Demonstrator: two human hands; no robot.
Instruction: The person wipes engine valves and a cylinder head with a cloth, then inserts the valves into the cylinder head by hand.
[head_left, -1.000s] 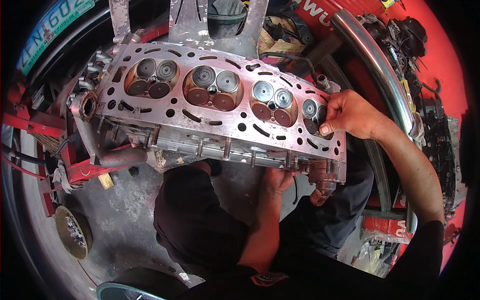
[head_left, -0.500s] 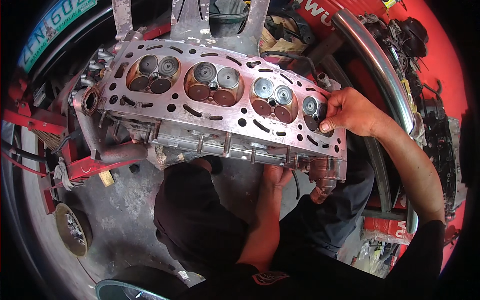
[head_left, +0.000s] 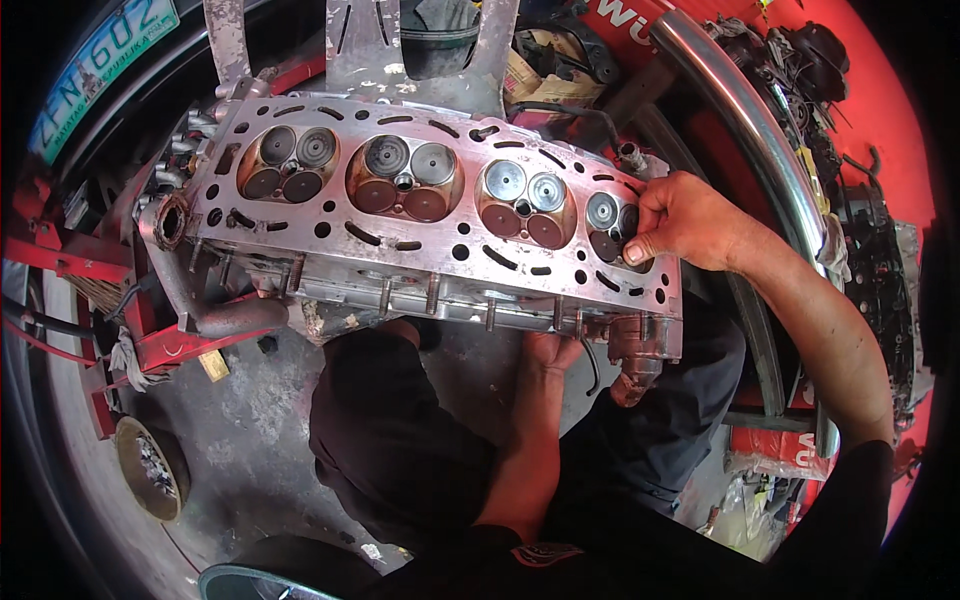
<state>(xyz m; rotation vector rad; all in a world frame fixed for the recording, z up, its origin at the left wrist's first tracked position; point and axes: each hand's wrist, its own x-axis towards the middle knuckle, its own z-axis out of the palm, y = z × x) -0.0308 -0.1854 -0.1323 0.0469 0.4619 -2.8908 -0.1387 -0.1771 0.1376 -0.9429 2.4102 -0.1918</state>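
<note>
A long metal cylinder head [head_left: 390, 240] lies across the middle, its flat face with four combustion chambers turned up. Round valves sit in each chamber; those in the third chamber [head_left: 524, 203] look shinier than the dark ones at the left. My right hand [head_left: 690, 222] is at the rightmost chamber, fingers curled, with the thumb beside a valve [head_left: 605, 245]. What its fingertips grip is hidden. From below, my left hand [head_left: 550, 350] reaches under the near side of the head, and its fingers are out of sight. Threaded studs [head_left: 433, 294] stick out along that near edge.
A grey metal support [head_left: 425, 75] stands behind the head. Red metal framework [head_left: 180, 335] is at the left, above a bowl of small parts [head_left: 150, 468]. A shiny curved tube [head_left: 745, 130] runs down the right, near a dark engine part [head_left: 880, 290].
The cylinder head appears slightly farther left and lower at its right end, with the view shifting a little. My right hand stays at the same chamber; my left stays underneath.
</note>
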